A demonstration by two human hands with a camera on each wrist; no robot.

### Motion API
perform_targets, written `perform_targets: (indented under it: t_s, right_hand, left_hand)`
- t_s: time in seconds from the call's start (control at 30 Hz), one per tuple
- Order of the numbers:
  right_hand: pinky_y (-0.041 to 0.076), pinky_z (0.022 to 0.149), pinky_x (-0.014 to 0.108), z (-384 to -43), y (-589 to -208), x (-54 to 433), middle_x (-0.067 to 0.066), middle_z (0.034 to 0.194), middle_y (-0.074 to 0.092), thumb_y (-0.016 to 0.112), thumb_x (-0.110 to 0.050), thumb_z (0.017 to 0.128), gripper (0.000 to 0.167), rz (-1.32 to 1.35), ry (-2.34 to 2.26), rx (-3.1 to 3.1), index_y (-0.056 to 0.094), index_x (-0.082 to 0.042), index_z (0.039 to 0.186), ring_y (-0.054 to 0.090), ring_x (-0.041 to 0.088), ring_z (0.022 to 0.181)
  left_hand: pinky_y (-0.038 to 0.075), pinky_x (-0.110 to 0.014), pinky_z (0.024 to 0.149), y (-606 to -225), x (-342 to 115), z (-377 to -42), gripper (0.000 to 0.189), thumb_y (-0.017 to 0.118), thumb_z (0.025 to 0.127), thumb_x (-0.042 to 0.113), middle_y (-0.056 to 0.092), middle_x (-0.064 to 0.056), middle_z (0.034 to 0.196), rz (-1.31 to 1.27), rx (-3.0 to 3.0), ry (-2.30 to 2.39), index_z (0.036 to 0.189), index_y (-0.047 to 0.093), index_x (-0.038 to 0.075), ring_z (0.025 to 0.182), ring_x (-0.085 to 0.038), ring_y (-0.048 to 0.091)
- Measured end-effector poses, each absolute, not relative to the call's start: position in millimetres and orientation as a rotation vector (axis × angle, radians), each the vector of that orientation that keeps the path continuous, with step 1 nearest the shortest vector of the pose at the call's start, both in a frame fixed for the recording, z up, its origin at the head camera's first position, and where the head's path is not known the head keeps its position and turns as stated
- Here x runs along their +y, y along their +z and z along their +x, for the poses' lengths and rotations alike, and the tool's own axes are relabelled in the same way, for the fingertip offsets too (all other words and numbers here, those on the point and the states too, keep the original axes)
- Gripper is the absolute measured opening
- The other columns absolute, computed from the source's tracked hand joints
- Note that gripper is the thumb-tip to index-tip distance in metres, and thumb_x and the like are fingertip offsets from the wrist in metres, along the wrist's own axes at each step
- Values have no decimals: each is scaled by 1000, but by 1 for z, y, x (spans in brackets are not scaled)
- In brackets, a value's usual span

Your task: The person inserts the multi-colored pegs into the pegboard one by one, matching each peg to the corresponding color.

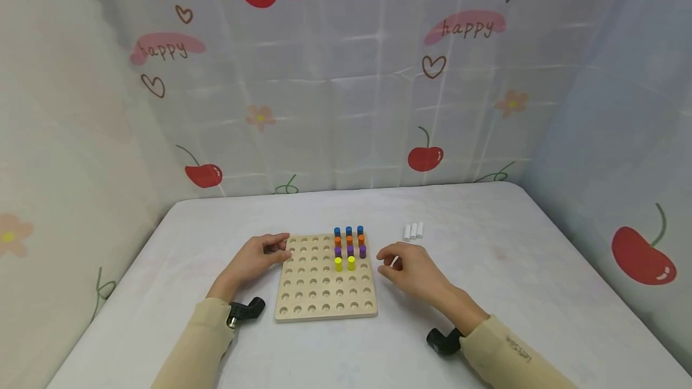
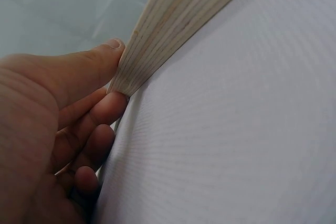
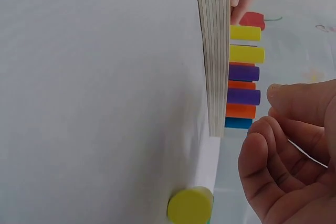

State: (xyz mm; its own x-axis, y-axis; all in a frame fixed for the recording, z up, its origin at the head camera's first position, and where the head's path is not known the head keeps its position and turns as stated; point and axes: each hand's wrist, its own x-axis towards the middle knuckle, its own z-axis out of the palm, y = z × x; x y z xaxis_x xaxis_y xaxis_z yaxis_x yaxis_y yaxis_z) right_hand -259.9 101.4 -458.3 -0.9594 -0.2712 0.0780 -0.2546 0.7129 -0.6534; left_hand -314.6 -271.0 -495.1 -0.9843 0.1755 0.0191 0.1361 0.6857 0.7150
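My left hand [image 1: 258, 259] pinches the far left corner of a wooden pegboard [image 1: 304, 315], thumb and fingertips at its edge. The board stands with round holes; at its far right are rows of three blue pegs [image 1: 348, 231], three orange pegs [image 1: 349, 241] and three purple pegs [image 1: 350, 251]. Two yellow pegs [image 1: 351, 263] stand nearer. Just off the board's right edge hovers my right hand [image 1: 413, 270], fingers loosely bent with nothing between them. Below it in the right wrist view, the round end of a yellow peg [image 3: 189, 206] shows on the table, hidden in the head view.
Three white pegs [image 1: 413, 232] lie side by side on the white-covered table [image 1: 486, 245], beyond my right hand. A patterned curtain [image 1: 346, 89] hangs behind the table's back edge. Each wrist carries a black camera [image 1: 444, 341].
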Motion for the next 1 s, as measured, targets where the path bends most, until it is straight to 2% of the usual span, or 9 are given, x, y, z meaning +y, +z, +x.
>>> perform_targets:
  t_s: [0.4,0.77,1.0]
  right_hand:
    - [47,65,25,-256,-462,120,-7,86,64,78,-13,92,16,-442,-1072,2914,76,-15,107,54,11,76]
    - [48,71,26,-254,-463,137,-6,89,64,78,-13,91,16,-400,-1030,2954,75,-13,107,55,12,80]
    - [46,65,25,-254,-465,145,-5,84,63,77,-11,90,14,-385,-1048,2946,76,-12,105,54,12,77]
  left_hand:
    - [44,-38,94,-497,-271,-315,57,79,92,33,67,1,105,259,2833,1198,143,63,13,101,-18,55]
    - [44,-40,96,-495,-271,-314,55,79,92,29,68,1,104,309,2838,1209,141,64,10,100,-19,56]
    - [44,-39,95,-495,-270,-314,55,79,92,30,68,0,105,296,2840,1206,142,64,11,100,-19,56]
